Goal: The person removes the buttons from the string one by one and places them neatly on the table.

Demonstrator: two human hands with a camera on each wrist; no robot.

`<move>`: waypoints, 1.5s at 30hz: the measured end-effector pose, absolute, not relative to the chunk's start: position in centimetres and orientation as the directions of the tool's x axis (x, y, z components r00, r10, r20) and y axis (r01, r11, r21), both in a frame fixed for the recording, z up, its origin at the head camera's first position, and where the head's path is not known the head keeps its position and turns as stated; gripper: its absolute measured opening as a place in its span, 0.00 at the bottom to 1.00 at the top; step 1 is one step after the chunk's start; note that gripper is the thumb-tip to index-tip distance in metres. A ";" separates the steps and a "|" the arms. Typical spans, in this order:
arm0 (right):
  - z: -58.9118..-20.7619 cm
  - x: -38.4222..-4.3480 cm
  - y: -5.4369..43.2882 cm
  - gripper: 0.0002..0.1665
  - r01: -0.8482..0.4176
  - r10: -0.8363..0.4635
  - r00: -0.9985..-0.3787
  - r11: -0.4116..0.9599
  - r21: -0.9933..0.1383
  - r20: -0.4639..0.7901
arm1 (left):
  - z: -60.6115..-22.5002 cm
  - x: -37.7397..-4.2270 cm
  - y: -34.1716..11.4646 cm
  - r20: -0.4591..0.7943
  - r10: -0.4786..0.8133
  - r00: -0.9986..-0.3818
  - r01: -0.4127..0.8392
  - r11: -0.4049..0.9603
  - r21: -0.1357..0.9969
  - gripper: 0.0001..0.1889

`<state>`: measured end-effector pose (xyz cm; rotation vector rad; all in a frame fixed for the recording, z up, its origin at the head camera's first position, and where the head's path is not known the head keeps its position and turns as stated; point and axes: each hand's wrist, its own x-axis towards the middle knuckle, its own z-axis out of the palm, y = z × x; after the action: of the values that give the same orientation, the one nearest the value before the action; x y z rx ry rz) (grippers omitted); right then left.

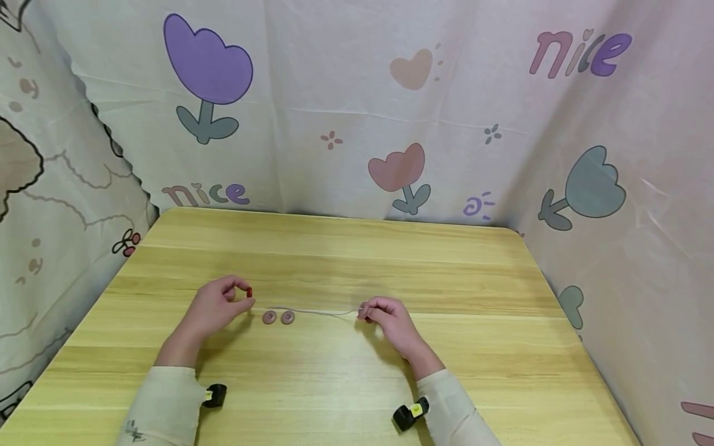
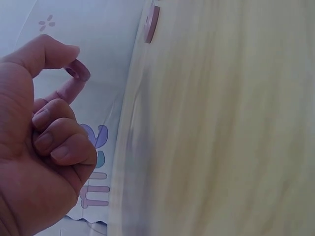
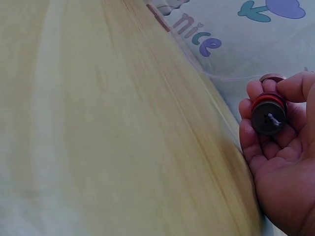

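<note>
Between the thumb and index finger of my left hand (image 1: 216, 303), a small reddish button (image 2: 79, 71) is pinched above the table. My right hand (image 1: 389, 319) holds a white string (image 1: 323, 311) with a stack of buttons on it. In the right wrist view a dark button (image 3: 268, 119) with a knotted string end lies in front of a red button (image 3: 273, 98), and a brownish button (image 3: 271, 77) sits at the thumb. The string trails left toward two pinkish-brown buttons, one button (image 1: 269, 317) beside the other button (image 1: 287, 317), lying flat near my left hand.
The wood-grain table (image 1: 334, 266) reaches to a printed curtain (image 1: 312, 74) behind it, with more printed cloth at both sides. A black wrist camera (image 1: 215, 396) sits on my left wrist and another black camera (image 1: 410, 414) on my right.
</note>
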<state>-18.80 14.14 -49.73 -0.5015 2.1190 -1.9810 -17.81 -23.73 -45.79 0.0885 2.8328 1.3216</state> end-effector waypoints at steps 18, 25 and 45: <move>-49.7 -18.7 14.2 0.12 -0.104 -0.375 -0.923 0.044 -0.994 0.080 | -46.3 -17.3 -24.4 -0.095 0.145 -0.985 0.016 0.623 0.782 0.15; -49.8 -18.8 14.2 0.12 -0.109 -0.376 -0.922 0.035 -0.993 0.088 | -46.7 -17.3 -24.3 -0.135 0.157 -0.978 0.001 0.653 0.757 0.14; -49.8 -18.7 14.2 0.12 -0.118 -0.378 -0.921 0.026 -0.993 0.100 | -46.7 -17.4 -24.1 -0.144 0.167 -0.975 0.008 0.680 0.733 0.15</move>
<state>-18.75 14.16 -49.81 -0.5176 2.1035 -2.0018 -17.37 -24.08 -46.65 0.1417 2.6931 1.1738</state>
